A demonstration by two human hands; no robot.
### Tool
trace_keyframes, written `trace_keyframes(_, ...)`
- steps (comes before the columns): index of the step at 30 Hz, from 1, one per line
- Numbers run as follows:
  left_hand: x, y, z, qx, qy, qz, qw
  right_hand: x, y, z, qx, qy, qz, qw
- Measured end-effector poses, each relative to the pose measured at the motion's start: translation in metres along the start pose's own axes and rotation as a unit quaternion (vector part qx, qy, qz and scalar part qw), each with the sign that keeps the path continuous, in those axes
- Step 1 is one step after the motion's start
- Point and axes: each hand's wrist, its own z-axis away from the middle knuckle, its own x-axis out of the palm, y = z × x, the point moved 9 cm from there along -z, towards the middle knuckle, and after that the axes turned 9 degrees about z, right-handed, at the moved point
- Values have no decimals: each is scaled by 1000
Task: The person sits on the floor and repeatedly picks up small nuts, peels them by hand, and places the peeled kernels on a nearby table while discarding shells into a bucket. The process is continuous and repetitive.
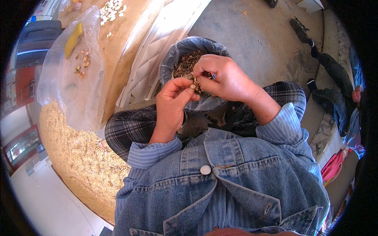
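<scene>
Both of my hands meet above a bin [166,69] lined with clear plastic, which holds dark plant debris [184,65]. A small pale piece [193,86], perhaps a peeled clove or nut, is pinched between the thumb and fingers of my left hand [174,103]. My right hand [226,78] touches the same spot with thumb and forefinger, at a thin pale bit [195,79]. On the wooden table to the left lie a pile of white pieces [110,11] and a clear plastic bag [88,100] with a yellow object [73,40] and several small brown pieces [85,60] on it.
Spread grain-like material [85,159] covers the surface at the lower left. A pale quilted panel [147,59] stands between table and bin. At the right, another person's legs [330,70] in dark trousers extend over the floor near a patterned mat [322,135]. A pink cloth [332,168] lies beside it.
</scene>
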Motion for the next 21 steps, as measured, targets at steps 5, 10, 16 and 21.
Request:
trace_keyframes(5,-6,-1,-3,21,2,26,999,4,-4,1,-10,-18,-14,1000)
trace_keyframes(10,-4,1,-2,27,-9,22,999,7,-4,1,-2,-31,1,1000)
trace_keyframes(16,-6,1,-1,27,0,-2,1000,9,-1,2,-10,-19,16,1000)
trace_keyframes(21,-6,0,-2,25,-5,3,1000,9,0,3,0,-22,7,1000)
